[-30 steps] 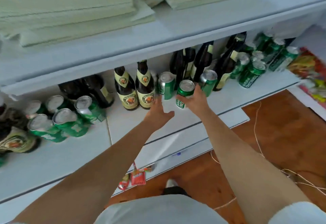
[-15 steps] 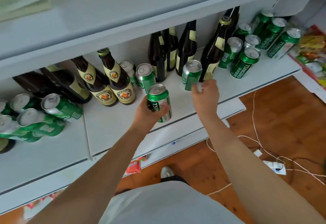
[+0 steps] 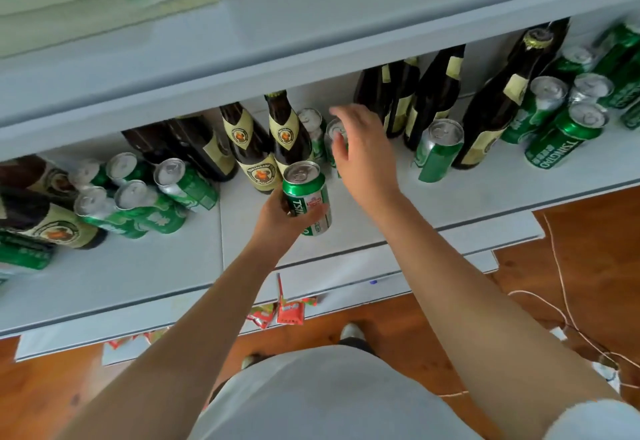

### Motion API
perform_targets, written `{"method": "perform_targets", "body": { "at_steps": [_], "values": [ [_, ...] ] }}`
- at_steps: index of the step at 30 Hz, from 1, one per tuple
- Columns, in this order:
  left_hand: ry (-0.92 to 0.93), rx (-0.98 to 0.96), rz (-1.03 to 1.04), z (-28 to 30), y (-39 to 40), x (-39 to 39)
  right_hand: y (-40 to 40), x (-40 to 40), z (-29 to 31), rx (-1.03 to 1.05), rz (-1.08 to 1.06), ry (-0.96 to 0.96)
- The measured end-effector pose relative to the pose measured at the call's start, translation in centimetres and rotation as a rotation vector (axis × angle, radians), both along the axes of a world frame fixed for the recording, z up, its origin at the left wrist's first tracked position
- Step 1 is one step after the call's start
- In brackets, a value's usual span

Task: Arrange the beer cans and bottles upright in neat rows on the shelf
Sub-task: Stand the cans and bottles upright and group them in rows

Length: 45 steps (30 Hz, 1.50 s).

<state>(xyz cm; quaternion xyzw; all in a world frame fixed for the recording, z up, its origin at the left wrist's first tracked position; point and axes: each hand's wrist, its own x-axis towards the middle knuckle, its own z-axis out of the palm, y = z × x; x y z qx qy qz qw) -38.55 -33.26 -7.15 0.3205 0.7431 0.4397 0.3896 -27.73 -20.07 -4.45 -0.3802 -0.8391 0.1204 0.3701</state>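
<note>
Left hand: the left hand (image 3: 282,212) has its fingers and thumb wrapped round a green Tsingtao can (image 3: 307,197), holding it upright just above the front part of the shelf (image 3: 346,221), right in front of the two labelled brown bottles (image 3: 270,148).

Right hand: the right hand (image 3: 365,152) is spread with fingers loosely curved, reaching over a second green can (image 3: 335,134) that stands further back. It's just about on the can's top, but can't tell if it's actually got a grip yet.

Near the hands: another can (image 3: 313,128) sits behind that one beside the bottles, and a tilted-looking can (image 3: 438,150) stands to the right, in front of the dark bottles (image 3: 426,100).

Further out: left end of the shelf is a pile of cans (image 3: 138,197) lying on their sides, mixed with fallen bottles (image 3: 48,218). Right end has another bunch of cans (image 3: 561,138), some leaning or lying.

Step in hand: looks like gathering loose cans from the middle, one per hand, to line them up.

Next move: probably close the right hand on the back can, then set both down upright side by side. Needs care not to knock the bottles just beside.

How far along: early I'd say, most cans still aren't upright or in rows.

Floor: red snack packets (image 3: 280,311) and a thin cord (image 3: 561,301) on the wooden floor below.
</note>
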Motion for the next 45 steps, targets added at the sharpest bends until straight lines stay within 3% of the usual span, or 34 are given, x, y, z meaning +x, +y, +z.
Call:
{"method": "perform_targets", "body": {
  "at_steps": [3, 5, 9, 16, 22, 29, 34, 37, 41, 45],
  "values": [
    [0.015, -0.003, 0.01, 0.1, -0.5, -0.5, 3.0, -2.6, 1.3, -0.113, 0.208, -0.464],
    [0.022, 0.004, 0.019, -0.1, -0.8, -0.7, 4.7, -3.5, 0.9, -0.078, 0.329, -0.728],
    [0.03, 0.016, 0.032, -0.4, -1.4, -0.7, 5.7, -4.2, -1.0, 0.061, 0.306, -0.84],
    [-0.002, 0.034, 0.069, -0.6, -1.9, -0.3, 3.6, -1.8, -2.3, 0.14, 0.135, -0.768],
    [-0.008, 0.061, 0.062, -0.1, -1.7, -0.1, 2.5, 2.3, -2.5, 0.176, 0.176, -0.646],
    [0.031, 0.097, 0.066, 0.2, -0.6, 0.9, 2.6, 3.0, -1.6, 0.236, 0.219, -0.682],
    [0.091, 0.188, 0.015, 2.0, -0.1, 2.3, 0.9, 5.5, -1.0, 0.224, 0.128, -0.464],
    [0.136, 0.264, -0.081, 3.9, 0.3, 3.7, 0.6, 8.8, 0.4, 0.228, -0.028, -0.222],
    [0.204, 0.304, -0.353, 6.3, 2.7, 6.6, 0.7, 15.2, 2.4, 0.177, -0.442, 0.056],
    [0.154, 0.328, -0.451, 7.2, 6.6, 11.2, 4.0, 22.0, 1.0, -0.12, -0.698, 0.144]
  ]
}}
